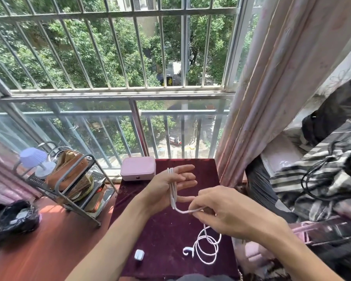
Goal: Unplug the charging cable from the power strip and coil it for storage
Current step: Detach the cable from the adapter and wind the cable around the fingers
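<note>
Head view. Left hand (160, 187): fingers straight and spread, white cable (173, 191) wound in several turns across the palm. Right hand (227, 211): fingertips pinching the running strand just beside the left palm. Cable: thin, light, limp, probably springy; its loose loops lie on the dark red table (166, 236) below. Best held close to the wraps, lightly taut. White plug (139, 255) lies apart.
</note>
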{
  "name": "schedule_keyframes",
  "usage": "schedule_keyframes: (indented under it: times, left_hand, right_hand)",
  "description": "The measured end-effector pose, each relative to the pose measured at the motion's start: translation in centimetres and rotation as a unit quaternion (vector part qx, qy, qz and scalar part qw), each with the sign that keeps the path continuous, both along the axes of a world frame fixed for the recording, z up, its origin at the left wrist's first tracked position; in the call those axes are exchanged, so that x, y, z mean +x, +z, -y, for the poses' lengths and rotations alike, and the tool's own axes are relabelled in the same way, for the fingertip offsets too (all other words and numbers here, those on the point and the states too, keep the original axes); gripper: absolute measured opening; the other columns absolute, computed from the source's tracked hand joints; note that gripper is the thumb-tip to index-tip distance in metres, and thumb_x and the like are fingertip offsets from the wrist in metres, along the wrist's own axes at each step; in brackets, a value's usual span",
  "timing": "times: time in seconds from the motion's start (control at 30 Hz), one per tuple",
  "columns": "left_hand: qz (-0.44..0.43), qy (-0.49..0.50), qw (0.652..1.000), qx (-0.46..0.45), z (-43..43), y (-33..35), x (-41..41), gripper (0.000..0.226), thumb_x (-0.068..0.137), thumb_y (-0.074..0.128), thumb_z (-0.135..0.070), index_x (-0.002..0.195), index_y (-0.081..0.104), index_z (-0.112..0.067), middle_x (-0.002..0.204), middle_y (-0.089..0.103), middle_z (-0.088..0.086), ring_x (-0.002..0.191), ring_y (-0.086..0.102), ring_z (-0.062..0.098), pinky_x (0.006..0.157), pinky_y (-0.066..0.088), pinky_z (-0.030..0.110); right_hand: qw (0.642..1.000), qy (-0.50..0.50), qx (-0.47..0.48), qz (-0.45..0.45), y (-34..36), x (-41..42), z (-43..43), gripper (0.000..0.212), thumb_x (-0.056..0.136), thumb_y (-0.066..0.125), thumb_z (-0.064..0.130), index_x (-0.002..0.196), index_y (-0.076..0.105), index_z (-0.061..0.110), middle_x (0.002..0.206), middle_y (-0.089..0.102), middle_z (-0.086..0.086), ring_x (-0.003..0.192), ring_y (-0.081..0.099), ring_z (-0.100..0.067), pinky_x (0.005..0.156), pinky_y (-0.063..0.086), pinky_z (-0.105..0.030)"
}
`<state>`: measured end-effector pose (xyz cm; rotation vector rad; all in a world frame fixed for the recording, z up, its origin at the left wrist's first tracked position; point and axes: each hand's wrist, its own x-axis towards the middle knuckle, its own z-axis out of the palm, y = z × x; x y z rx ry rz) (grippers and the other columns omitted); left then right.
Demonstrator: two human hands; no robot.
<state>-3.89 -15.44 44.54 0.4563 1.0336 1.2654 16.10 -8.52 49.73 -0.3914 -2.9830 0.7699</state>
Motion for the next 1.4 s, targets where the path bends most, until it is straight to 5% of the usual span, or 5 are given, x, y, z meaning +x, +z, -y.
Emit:
schedule_keyframes:
  times: [0.3, 0.43, 0.67, 1.2, 1.4]
  left_hand:
    - [0.009, -0.133, 0.989, 0.057, 0.6, 0.1, 2.2, 0.02, 0.095, 0.062, -0.002, 0.112, 0.07, -0.008, 0.104, 0.068, 0.015, 0.089, 0.073, 0.022, 0.093, 0.055, 0.059]
    - [0.089, -0.164, 0.979, 0.08, 0.8, 0.7, 3.4, 0.018, 0.105, 0.05, -0.013, 0.11, 0.067, -0.012, 0.09, 0.064, 0.019, 0.053, 0.061, 0.015, 0.048, 0.046, 0.022]
    - [0.209, -0.181, 0.956, 0.101, 0.1, 1.0, 4.3, 0.084, 0.099, 0.018, -0.071, 0.12, 0.059, -0.001, 0.05, 0.05, 0.0, 0.032, 0.02, 0.007, 0.034, 0.01, 0.021]
    - [0.199, -0.13, 0.963, 0.123, -0.1, 3.3, 4.8, 0.049, 0.106, 0.039, -0.018, 0.152, 0.042, -0.001, 0.042, 0.028, -0.005, 0.027, 0.03, 0.005, 0.033, 0.019, 0.019]
    - [0.247, -0.029, 0.959, 0.139, -0.7, 2.6, 4.1, 0.046, 0.099, 0.047, -0.004, 0.144, 0.052, 0.004, 0.072, 0.059, 0.002, 0.047, 0.053, 0.007, 0.036, 0.04, 0.014]
  right_hand:
    - [0.996, 0.01, -0.029, -0.08, 4.7, -1.5, -3.7, 0.011, 0.094, 0.077, 0.04, 0.097, 0.082, 0.031, 0.083, 0.063, 0.015, 0.08, 0.063, -0.005, 0.067, 0.045, -0.016]
    - [0.98, -0.036, -0.122, -0.154, 2.5, -2.6, -5.3, 0.01, 0.09, 0.082, 0.034, 0.091, 0.081, 0.025, 0.085, 0.073, 0.004, 0.075, 0.069, -0.011, 0.066, 0.056, -0.028]
    - [0.925, -0.074, -0.308, -0.21, -1.1, -2.6, -7.0, 0.023, 0.083, 0.084, 0.046, 0.089, 0.077, 0.026, 0.06, 0.055, 0.007, 0.057, 0.049, -0.015, 0.064, 0.051, -0.027]
    - [0.845, -0.177, -0.432, -0.261, -7.2, -3.1, -5.4, 0.035, 0.11, 0.054, 0.024, 0.099, 0.067, -0.006, 0.082, 0.053, -0.048, 0.079, 0.05, -0.032, 0.073, 0.039, -0.051]
    - [0.838, -0.196, -0.424, -0.283, -8.6, -3.2, -3.6, 0.029, 0.11, 0.051, 0.037, 0.098, 0.077, 0.031, 0.08, 0.06, -0.041, 0.065, 0.042, -0.028, 0.06, 0.035, -0.044]
